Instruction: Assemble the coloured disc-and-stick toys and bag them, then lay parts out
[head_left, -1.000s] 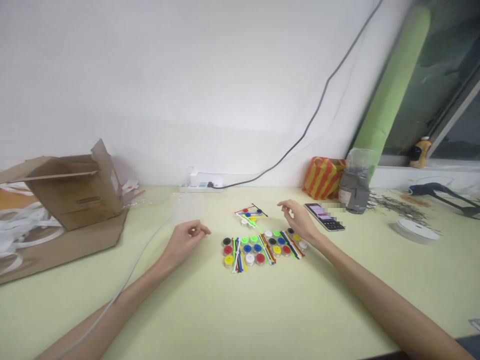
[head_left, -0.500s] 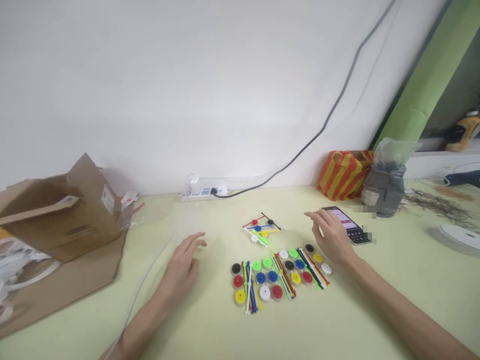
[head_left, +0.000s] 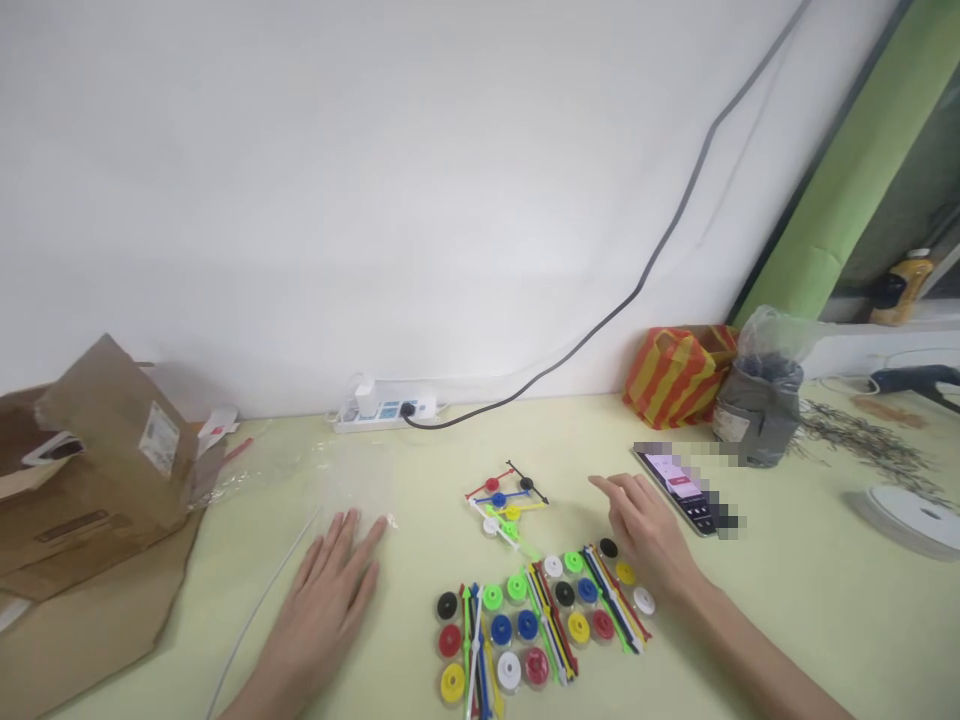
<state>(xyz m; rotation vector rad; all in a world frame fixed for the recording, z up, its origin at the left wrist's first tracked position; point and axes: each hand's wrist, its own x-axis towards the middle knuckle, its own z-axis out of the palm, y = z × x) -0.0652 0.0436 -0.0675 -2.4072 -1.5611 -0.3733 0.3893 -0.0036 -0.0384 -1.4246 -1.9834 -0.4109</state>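
My left hand lies flat and open on the pale yellow table, fingers stretched toward a clear plastic bag. My right hand rests with fingers spread, holding nothing, just behind a set of coloured discs and sticks laid in rows. A small built piece of sticks and discs sits between my two hands, a little farther back. A phone with a lit screen lies just right of my right hand.
A torn cardboard box lies at the left. A white power strip with a dark cable sits against the wall. A striped orange bag, a grey bagged container, a white tape roll and scattered small bits stand at the right.
My left hand has opened from a loose fist and laid flat on the table. My right hand has lowered beside the discs. The view has moved closer to the table.
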